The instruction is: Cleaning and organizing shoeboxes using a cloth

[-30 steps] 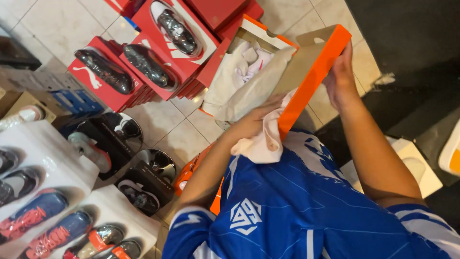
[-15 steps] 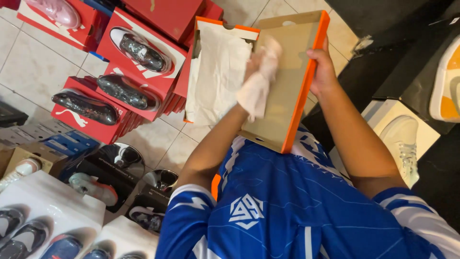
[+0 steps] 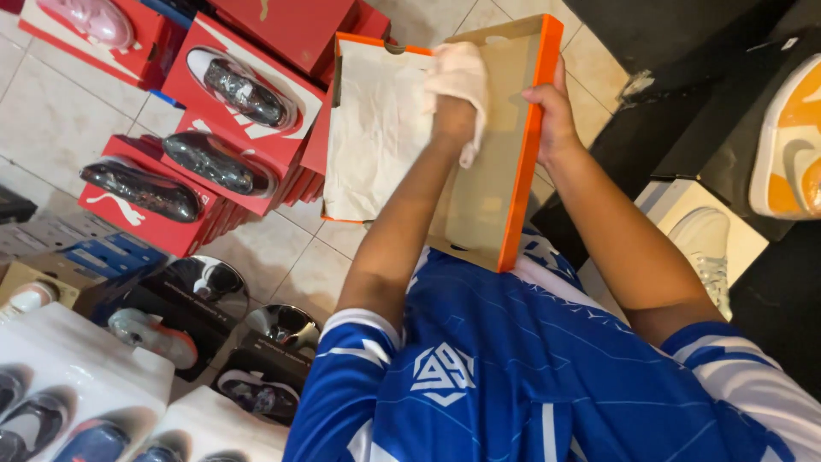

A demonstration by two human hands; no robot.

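Observation:
My left hand (image 3: 451,115) is closed on a white cloth (image 3: 460,70) and presses it against the brown inside of an orange shoebox lid (image 3: 489,201). The lid stands tilted in front of my blue shirt. My right hand (image 3: 554,111) grips its orange right edge near the top. Just left of the lid, an open orange shoebox (image 3: 339,64) lined with white tissue paper (image 3: 376,128) lies on the tiled floor.
Red shoeboxes (image 3: 184,81) with dark shoes on top are stacked at upper left. Black boxes with shoes (image 3: 214,287) and white boxes (image 3: 77,376) sit at lower left. An orange-and-white sneaker (image 3: 791,145) and a white sneaker (image 3: 705,252) lie at right.
My left hand has carried the cloth up the inside of the lid toward its top end. The lid has been raised and now stands steeper; my right hand has kept its grip.

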